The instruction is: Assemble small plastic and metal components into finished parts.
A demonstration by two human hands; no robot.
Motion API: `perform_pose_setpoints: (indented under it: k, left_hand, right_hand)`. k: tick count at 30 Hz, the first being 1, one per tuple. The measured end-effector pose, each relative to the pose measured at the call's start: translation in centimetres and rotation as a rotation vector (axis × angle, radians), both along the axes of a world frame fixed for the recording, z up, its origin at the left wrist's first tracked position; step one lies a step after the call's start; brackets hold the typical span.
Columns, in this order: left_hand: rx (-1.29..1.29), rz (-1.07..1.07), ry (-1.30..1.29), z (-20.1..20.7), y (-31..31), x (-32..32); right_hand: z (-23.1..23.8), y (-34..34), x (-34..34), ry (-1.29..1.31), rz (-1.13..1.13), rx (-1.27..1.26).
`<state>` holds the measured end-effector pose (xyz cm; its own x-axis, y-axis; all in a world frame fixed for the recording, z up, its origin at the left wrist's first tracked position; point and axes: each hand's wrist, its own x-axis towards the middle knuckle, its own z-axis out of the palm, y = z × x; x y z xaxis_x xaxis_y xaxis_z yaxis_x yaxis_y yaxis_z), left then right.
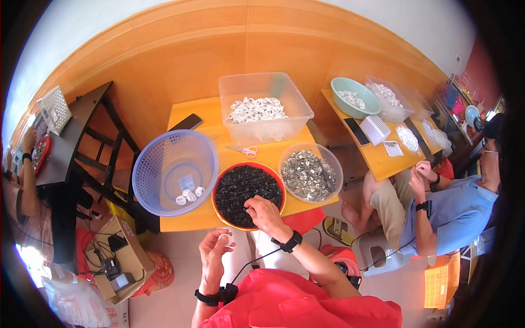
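Note:
My left hand (212, 252) is raised in front of the table's near edge, its fingertips closed round a small round white plastic piece (227, 237). A red round tray (220, 220) with a yellow rim holds a heap of small black parts (246, 191). Over the near right side of that heap is my right hand (264, 213), its fingers curled together at the black parts; whatever they pinch is too small to make out. To the left stands a blue-purple plastic basket (156, 158) with several white round pieces (190, 195) in it. On the right, a clear round tub (338, 175) contains small metal parts (307, 172).
Scissors (244, 151) lie behind the red tray. A clear bin (235, 82) of white pieces and a phone (187, 122) sit farther back. One person (448, 208) works at the right table (377, 161), another (23, 202) at the dark left table (82, 117). A cardboard box (128, 246) stands lower left.

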<state>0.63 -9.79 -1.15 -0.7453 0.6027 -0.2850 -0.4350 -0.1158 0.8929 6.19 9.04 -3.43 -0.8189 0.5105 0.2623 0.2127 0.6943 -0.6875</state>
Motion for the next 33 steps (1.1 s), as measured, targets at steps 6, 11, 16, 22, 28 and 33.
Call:
perform_pose_setpoints:
  k: [6, 11, 16, 22, 28, 33]
  left_hand:
    - [-0.031, 0.006, -0.017, -0.1, -0.2, -0.1]
    - [-0.057, 0.022, -0.004, -0.5, -0.1, 0.0]
    - [-0.057, -0.004, 0.012, -0.3, 0.4, 0.5]
    - [-0.095, 0.009, 0.046, 0.0, 0.3, 0.5]
    - [-0.095, -0.002, 0.05, -0.3, 0.6, 0.7]
    - [-0.094, -0.012, 0.055, -0.3, 0.9, 0.6]
  right_hand:
    - [-0.5, 7.3, 3.9, 0.093, -0.303, 0.074]
    - [-1.0, 11.2, 7.1, -0.063, -0.506, 0.049]
    - [-0.5, 10.6, 5.9, -0.226, -0.503, 0.046]
    - [-1.5, 11.9, 5.7, -0.215, -0.505, -0.078]
    - [-3.2, 13.5, 7.1, 0.049, -0.438, -0.498]
    - [-0.6, 13.1, 7.7, 0.171, -0.374, -0.868]
